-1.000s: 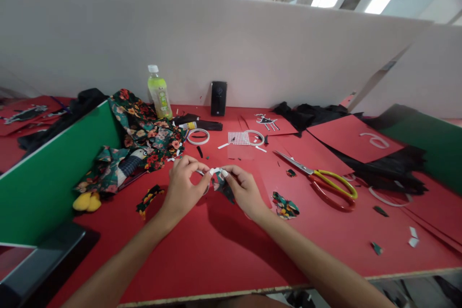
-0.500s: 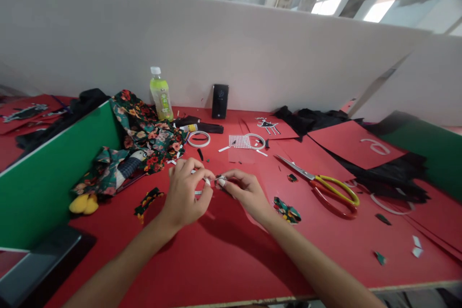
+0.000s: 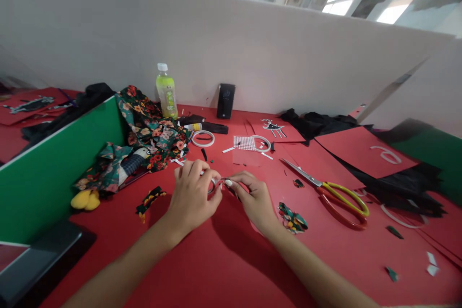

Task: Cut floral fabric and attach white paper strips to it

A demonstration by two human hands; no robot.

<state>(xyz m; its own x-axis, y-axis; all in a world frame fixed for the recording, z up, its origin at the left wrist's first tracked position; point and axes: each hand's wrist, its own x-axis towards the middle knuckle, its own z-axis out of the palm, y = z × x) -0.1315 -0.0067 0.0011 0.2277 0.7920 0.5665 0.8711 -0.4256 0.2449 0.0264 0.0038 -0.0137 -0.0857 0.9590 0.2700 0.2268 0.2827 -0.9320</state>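
Observation:
My left hand (image 3: 195, 195) and my right hand (image 3: 254, 197) meet over the middle of the red table (image 3: 224, 269), fingertips almost touching. Part of a pale ring, like a tape roll, shows behind my left fingers, which are pinched together. The thumb and forefinger of my right hand pinch something small and dark that I cannot make out. Right of my right hand lies a floral fabric scrap (image 3: 292, 217), with open scissors (image 3: 325, 187) beyond it. Another black and yellow scrap (image 3: 150, 200) rests left of my left hand.
Floral cloth (image 3: 159, 137) and a yellow-footed doll lie at left by a green divider (image 3: 61, 168). A bottle (image 3: 167, 94), a phone (image 3: 225, 101) and white tape rolls (image 3: 203, 138) are at the back. Red sheets (image 3: 364, 147) and black cloth lie right.
The view has shifted slightly, so most objects sit a little further right. The pale ring by my left fingers shows more clearly; both hands stay close together.

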